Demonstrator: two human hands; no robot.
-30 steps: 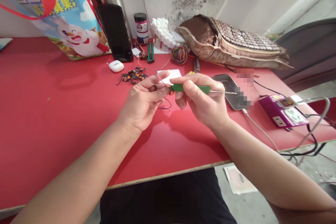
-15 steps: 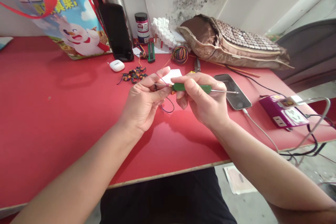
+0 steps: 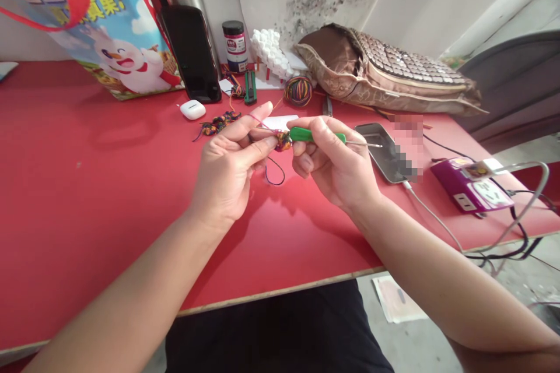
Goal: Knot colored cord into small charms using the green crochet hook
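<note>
Closed around a green-handled crochet hook, my right hand has a slim metal end sticking out to the right past its knuckles. The hook's other end points left into a small multicolored crochet piece. My left hand pinches that piece between thumb and fingers, and its index finger is raised with a pink-red strand running over it. Below the fingers hangs a dark loop of yarn. Where the hook tip meets the stitches is too small to make out.
Behind my hands lie a crocheted strip, a yarn ball, a green cutter and a white earphone case. To the right are a charging phone and a purple power socket. A brown bag stands at the back.
Both hands have shifted slightly left. The left index finger has lifted, the hook's handle tilts more, and more of the crochet piece shows between the hands.
</note>
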